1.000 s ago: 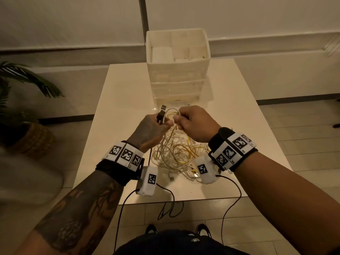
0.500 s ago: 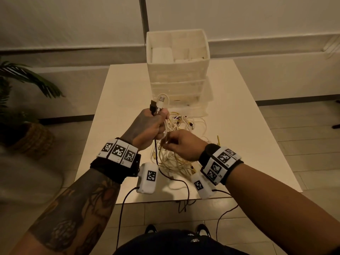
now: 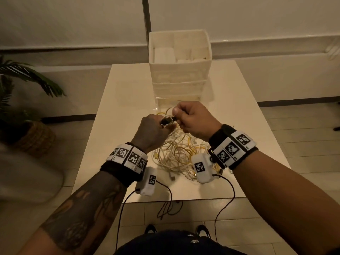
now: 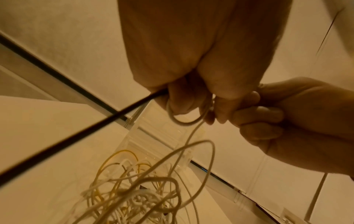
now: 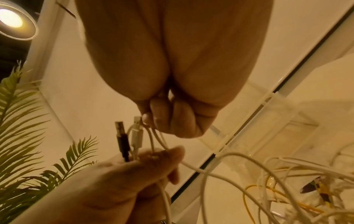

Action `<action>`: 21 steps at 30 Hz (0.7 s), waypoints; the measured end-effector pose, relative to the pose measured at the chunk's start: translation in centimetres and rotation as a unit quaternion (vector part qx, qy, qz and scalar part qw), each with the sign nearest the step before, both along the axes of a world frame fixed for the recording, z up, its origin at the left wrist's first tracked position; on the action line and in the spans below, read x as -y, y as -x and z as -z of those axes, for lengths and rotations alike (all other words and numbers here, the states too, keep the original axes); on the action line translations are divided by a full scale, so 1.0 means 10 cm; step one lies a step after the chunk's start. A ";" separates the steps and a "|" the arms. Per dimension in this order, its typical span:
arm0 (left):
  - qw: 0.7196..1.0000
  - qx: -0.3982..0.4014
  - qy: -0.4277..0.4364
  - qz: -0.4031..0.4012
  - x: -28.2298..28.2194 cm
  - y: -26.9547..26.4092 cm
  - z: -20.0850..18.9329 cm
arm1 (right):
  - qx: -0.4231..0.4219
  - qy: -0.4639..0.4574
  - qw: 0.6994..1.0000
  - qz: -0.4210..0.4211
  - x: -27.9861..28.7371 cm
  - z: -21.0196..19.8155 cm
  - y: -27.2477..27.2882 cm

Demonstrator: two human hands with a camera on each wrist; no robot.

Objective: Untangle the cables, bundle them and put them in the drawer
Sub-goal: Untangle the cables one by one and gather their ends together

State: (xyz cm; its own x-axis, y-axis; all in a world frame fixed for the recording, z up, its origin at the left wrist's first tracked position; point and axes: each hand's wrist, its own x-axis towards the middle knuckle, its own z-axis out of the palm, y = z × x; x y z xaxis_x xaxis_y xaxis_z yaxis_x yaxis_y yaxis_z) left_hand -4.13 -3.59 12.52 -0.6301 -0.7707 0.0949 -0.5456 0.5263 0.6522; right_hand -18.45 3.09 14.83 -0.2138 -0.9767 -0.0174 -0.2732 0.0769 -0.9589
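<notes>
A tangled pile of white and yellow cables (image 3: 176, 153) lies on the white table (image 3: 119, 111), in front of a white drawer unit (image 3: 180, 74) with its drawers closed. My left hand (image 3: 152, 131) is raised over the pile. It grips a black USB plug (image 5: 121, 136), a white plug (image 5: 137, 133) and their leads. A black cable (image 4: 76, 136) runs out of its fist. My right hand (image 3: 193, 120) is close beside it, fingers curled, and pinches a white cable (image 5: 153, 136) just by the plugs. White loops (image 4: 191, 121) hang from both hands down to the pile.
A potted palm (image 3: 27, 80) in a wicker pot (image 3: 35, 137) stands on the floor at the left. Thin dark leads from the wrist cameras (image 3: 165, 205) hang over the table's near edge. The drawer unit's top tray (image 3: 207, 50) holds white boxes.
My right hand has come up from the pile to meet my left hand at the plugs. The left hand has dropped slightly and tilted the plugs to the right.
</notes>
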 end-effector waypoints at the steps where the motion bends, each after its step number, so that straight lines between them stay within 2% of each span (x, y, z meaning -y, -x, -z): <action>1: 1.000 -0.008 0.018 0.005 0.01 0.00 0.00 | 0.029 -0.003 1.000 -0.005 -0.01 0.00 0.01; 6: 0.998 0.000 0.039 0.054 0.07 -0.01 -0.02 | 0.093 -0.017 0.996 -0.011 -0.05 0.06 -0.01; 8: 0.998 -0.011 0.011 0.059 0.06 0.02 -0.04 | 0.099 -0.021 0.995 -0.003 -0.05 0.10 -0.01; 10: 0.992 -0.068 -0.108 0.008 0.08 0.03 -0.05 | 0.036 -0.029 0.999 -0.019 -0.05 0.17 -0.01; 12: 0.963 -0.133 -0.229 -0.039 0.10 0.04 -0.08 | -0.114 -0.046 0.991 -0.061 -0.08 0.26 -0.03; 13: 0.954 -0.149 -0.255 -0.053 0.10 0.04 -0.10 | -0.174 -0.055 0.980 -0.078 -0.09 0.32 -0.04; 15: 0.951 -0.155 -0.255 -0.077 0.09 0.04 -0.14 | -0.217 -0.069 0.971 -0.070 -0.12 0.42 -0.02; 21: 0.971 -0.107 -0.175 -0.119 0.10 -0.05 -0.13 | -0.203 -0.027 0.979 0.020 -0.11 0.46 0.09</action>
